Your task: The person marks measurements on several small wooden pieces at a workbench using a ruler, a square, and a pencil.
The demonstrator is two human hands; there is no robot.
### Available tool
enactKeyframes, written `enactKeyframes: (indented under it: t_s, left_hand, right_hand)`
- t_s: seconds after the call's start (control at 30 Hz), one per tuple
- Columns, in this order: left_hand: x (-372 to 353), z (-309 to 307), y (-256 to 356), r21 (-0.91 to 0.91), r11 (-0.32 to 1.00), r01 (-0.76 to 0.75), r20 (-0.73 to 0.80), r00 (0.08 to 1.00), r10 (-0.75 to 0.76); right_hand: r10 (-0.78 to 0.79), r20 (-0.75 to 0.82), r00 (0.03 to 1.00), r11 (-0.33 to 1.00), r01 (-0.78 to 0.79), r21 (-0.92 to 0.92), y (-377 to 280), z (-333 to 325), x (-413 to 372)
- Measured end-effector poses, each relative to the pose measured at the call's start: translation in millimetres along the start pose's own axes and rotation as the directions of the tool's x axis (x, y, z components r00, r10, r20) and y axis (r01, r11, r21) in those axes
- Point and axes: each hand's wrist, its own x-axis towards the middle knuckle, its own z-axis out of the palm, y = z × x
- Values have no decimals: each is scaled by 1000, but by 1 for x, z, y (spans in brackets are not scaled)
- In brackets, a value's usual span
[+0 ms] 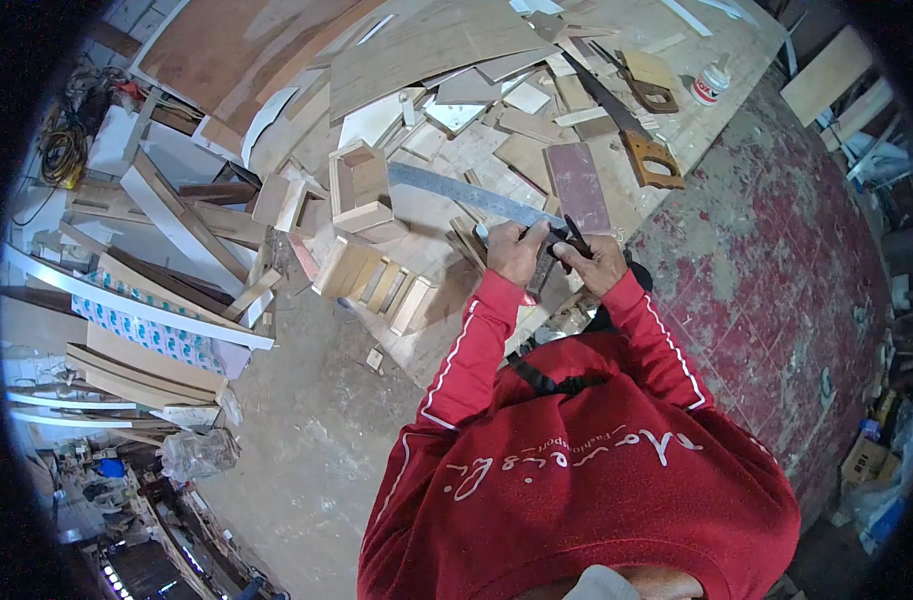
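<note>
My left hand (pixel 516 252) is closed on the corner end of a metal square (pixel 456 190), whose long grey blade reaches left across the bench; its dark short leg shows between my hands. My right hand (pixel 598 264) is closed round a dark pen-like tool (pixel 575 236), held upright close beside the square's corner. Thin wood strips (pixel 466 243) lie just left of my left hand. A small slatted wooden piece (pixel 376 285) and an open wooden box (pixel 360 190) stand further left. Behind my hands lies a dull purple board (pixel 577 188).
Two handsaws, one with a wooden handle (pixel 653 162), lie at the back right near a white glue bottle (pixel 710 84). Plywood sheets and offcuts (pixel 441 50) cover the bench's far side. Curved boards (pixel 146 310) are stacked at the left. Red worn floor (pixel 766 260) borders the bench.
</note>
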Motion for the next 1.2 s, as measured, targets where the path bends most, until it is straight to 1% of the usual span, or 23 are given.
enactKeyframes:
  t_s: [0.03,0.07,0.1,0.13,0.17,0.2,0.27,0.3,0.33,0.37,0.4,0.43,0.5,0.57,0.63,0.67,0.73,0.8,0.87,0.93,1.1,1.17,1.2]
  left_hand:
    - [-1,2,-2,13,1000,8,-12,1000,-8]
    - [-1,3,-3,25,1000,17,-22,1000,-16]
    - [-1,4,-3,22,1000,19,-14,1000,-19]
    - [-2,3,-4,29,1000,-12,-2,1000,12]
    - [-2,2,-4,36,998,-44,9,999,43]
    - [-2,-1,-6,100,994,-42,27,999,40]
    - [-10,-5,22,94,995,-35,49,998,31]
    - [-12,-7,32,86,996,-30,64,998,24]
    - [-10,-9,28,104,994,41,108,993,-53]
    - [-9,-9,23,102,994,42,114,992,-54]
    - [-9,-9,17,101,994,34,117,992,-46]
    - [-9,-8,16,102,994,27,118,992,-39]
    - [-13,-8,21,83,997,3,112,994,-12]
    - [-17,-10,31,65,998,-23,106,994,16]
    - [-19,-13,39,162,987,2,145,989,-26]
    - [-19,-13,37,162,987,3,145,989,-26]
    - [-19,-12,34,119,993,-12,150,989,-6]
    - [-21,-12,38,133,991,-9,147,989,-10]
    - [-21,-11,41,146,989,-8,145,989,-13]
    - [-22,-11,40,97,994,52,156,986,-66]
    - [-21,-7,26,2,997,71,153,986,-70]
    - [-21,-7,26,-28,997,75,157,985,-70]
    - [-22,-8,31,17,998,68,135,988,-70]
  right_hand:
    - [73,33,997,997,-73,-7,-2,-5,-1]
    - [27,-63,998,991,-18,131,12,-7,2]
    - [34,-69,997,991,-25,128,10,-13,4]
    - [87,-252,964,961,-14,276,8,-21,4]
    - [163,-416,895,910,26,413,7,-28,5]
    - [169,-420,892,911,21,413,4,-36,5]
    - [116,-508,854,974,2,225,-2,-50,4]
    - [120,-513,850,974,-2,225,-5,-50,1]
    - [76,-514,854,976,42,213,-7,-46,-1]
    - [30,-514,857,976,86,201,-11,-42,-4]
    - [36,-424,905,978,55,200,-32,-41,-10]
    - [38,-424,905,978,52,200,-41,-37,-13]
    - [-122,-356,927,959,202,196,-50,-30,-16]
    - [-103,-341,934,952,192,239,-47,-23,-16]
    - [-143,-270,952,961,199,194,-49,-21,-17]
    - [-139,-242,960,968,183,170,-50,-21,-17]
    - [-130,-242,961,972,171,159,-53,-20,-18]
    - [-122,-245,962,976,161,147,-53,-20,-18]
    - [-148,-219,964,984,167,70,-52,-21,-18]
    - [-148,-212,966,982,169,84,-51,-21,-18]
    - [-160,-207,965,978,184,100,-48,-21,-20]
    - [-256,-194,947,966,258,-18,-46,-22,-19]
    - [-256,-194,947,966,257,-18,-44,-26,-19]
